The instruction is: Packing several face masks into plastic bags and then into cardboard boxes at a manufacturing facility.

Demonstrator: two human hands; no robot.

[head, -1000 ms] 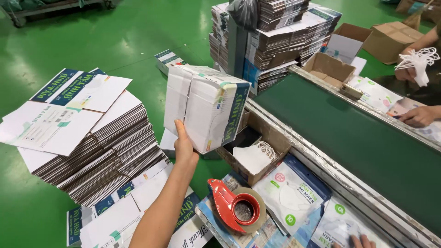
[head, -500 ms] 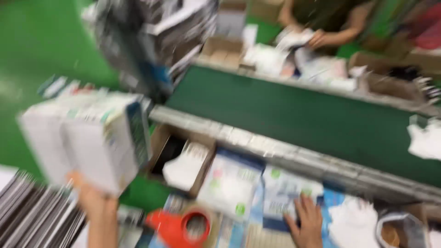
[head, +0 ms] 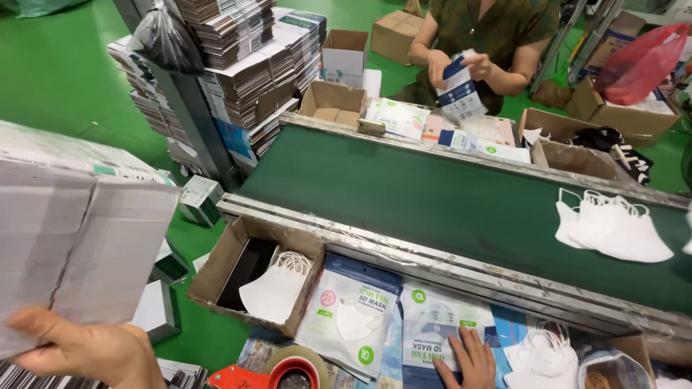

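My left hand grips the lower edge of a thick bundle of flat white cartons, held up at the left. My right hand lies flat on a stack of blue-and-white mask packets at the near side of the dark green conveyor belt. A brown cardboard box below the belt's edge holds white masks. A red tape dispenser lies at the bottom between my hands.
A pile of white masks rides on the belt at the right. Across the belt, another person holds a mask packet. Stacks of flat cartons stand at the back left, with open cardboard boxes and a red plastic bag behind the belt.
My view has swung right along the belt. The carton bundle in my left hand now sits at the far left of view, and my right hand has settled on the mask packets.
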